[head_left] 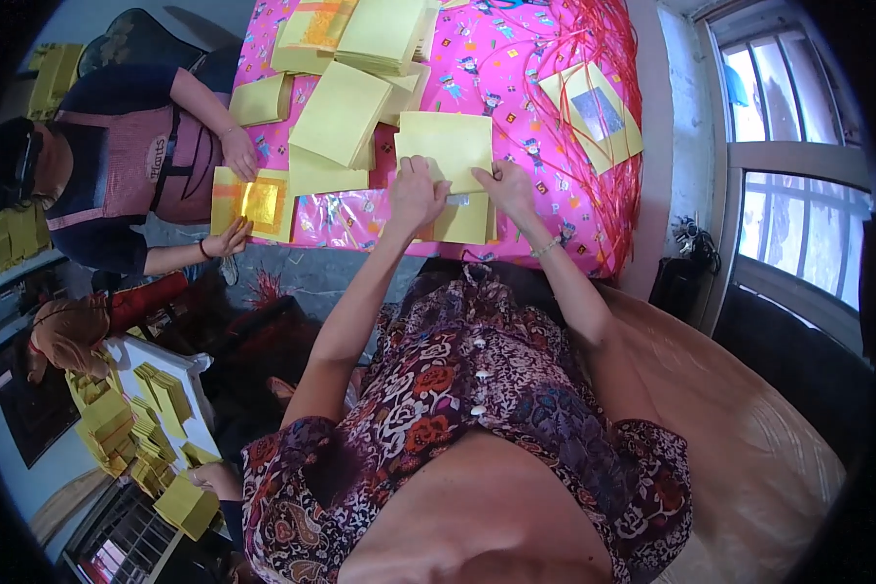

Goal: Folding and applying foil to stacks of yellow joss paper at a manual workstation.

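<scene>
Between my two hands is a stack of yellow paper sheets, held up over the near edge of the table. My left hand grips its lower left corner, fingers curled. At the lower right corner my right hand pinches the paper between thumb and fingers. Below it lies another yellow sheet with a silvery patch, partly hidden by the held stack. Left of my hands, thick stacks of yellow paper lie overlapping.
A pink patterned cover spans the table. Red strings trail along its right side, over a yellow sheet with a silver square. At left, a co-worker in an apron holds a yellow sheet with a gold patch. More yellow bundles fill a white table behind.
</scene>
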`<state>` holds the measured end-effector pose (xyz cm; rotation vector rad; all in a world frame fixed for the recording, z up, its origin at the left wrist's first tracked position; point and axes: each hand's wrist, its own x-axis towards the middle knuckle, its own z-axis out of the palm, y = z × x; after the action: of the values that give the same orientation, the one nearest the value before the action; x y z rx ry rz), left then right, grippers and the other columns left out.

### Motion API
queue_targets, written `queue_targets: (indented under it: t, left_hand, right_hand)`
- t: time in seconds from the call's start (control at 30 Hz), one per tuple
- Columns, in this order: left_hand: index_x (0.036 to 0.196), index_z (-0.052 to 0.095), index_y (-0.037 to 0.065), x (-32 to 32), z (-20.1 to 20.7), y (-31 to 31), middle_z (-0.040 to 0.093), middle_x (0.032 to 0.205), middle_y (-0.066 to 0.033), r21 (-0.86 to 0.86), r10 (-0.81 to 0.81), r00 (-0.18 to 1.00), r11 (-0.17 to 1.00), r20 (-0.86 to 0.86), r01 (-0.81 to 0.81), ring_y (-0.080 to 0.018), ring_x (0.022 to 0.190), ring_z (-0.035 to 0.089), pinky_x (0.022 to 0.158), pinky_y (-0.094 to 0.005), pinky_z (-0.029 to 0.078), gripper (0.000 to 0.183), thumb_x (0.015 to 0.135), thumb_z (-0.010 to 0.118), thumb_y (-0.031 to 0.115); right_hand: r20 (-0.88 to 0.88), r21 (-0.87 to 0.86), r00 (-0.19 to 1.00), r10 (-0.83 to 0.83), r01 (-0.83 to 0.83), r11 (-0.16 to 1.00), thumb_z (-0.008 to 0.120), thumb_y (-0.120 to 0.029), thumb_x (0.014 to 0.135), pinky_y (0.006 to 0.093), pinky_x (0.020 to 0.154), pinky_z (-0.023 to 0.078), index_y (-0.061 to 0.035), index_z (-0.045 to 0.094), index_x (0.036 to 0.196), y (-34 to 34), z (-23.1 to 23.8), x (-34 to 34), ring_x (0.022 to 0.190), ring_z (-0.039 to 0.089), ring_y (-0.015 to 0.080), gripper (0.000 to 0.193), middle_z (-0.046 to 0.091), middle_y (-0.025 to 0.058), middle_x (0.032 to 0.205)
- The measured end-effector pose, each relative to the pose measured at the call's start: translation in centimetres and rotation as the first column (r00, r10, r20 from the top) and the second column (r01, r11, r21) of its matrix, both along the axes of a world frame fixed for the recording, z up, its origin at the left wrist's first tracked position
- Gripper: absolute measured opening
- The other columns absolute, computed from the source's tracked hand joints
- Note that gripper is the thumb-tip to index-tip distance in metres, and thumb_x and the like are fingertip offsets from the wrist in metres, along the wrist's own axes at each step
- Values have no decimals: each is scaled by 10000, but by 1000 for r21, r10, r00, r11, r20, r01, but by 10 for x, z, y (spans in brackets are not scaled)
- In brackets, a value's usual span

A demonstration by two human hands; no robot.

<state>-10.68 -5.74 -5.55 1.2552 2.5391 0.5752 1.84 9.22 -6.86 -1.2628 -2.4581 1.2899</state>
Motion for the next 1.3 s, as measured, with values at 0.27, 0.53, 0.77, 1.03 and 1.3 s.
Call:
queue_targets:
  t: [0.27, 0.53, 0.77, 1.03, 1.3]
  left_hand:
    - [1089, 474, -4, 6, -4, 1, 508, 1009, -206, -15, 111, 993, 994, 26, -111, -381, 934, 550, 793, -454, 472, 496, 779, 723, 292]
    - [1095, 485, 2, 18, -6, -7, 508, 1004, -204, 111, 127, 991, 986, -35, -123, -371, 926, 531, 772, -455, 457, 481, 785, 726, 281]
    - [1141, 498, 31, 21, -11, -18, 500, 1004, -185, 214, 142, 988, 969, -56, -127, -364, 907, 537, 754, -459, 432, 487, 792, 715, 292]
    - [1151, 498, 41, 22, -9, -17, 495, 1020, -189, 238, 135, 987, 965, -82, -112, -374, 930, 525, 758, -469, 421, 472, 800, 704, 280]
    - [1152, 497, 41, 22, -8, -18, 489, 1020, -200, 260, 128, 989, 960, -71, -105, -380, 932, 524, 766, -470, 420, 455, 809, 692, 270]
  right_hand:
    - [7, 116, 1000, -18, 17, 993, 799, -440, 683, 403, 631, 484, 3, 568, 967, -13, 20, 4, 746, 642, 275, 576, 643, 114, 771]
    - [107, -151, 994, -16, 32, 988, 816, -413, 682, 422, 711, 494, 5, 470, 1079, -16, -1, 8, 836, 637, 289, 673, 624, 151, 941]
    - [-122, -340, 987, -109, 62, 938, 809, -335, 727, 352, 705, 514, -12, 537, 996, -15, -33, 26, 802, 639, 203, 500, 638, 105, 864]
    - [-125, -393, 977, -172, 110, 913, 814, -334, 722, 332, 715, 518, 1, 544, 1041, -15, -34, 28, 808, 624, 203, 536, 625, 104, 887]
    - [15, 5, 996, -93, 93, 996, 845, -314, 659, 391, 837, 486, 18, 437, 1189, -41, 9, 1, 1030, 541, 309, 746, 523, 183, 1089]
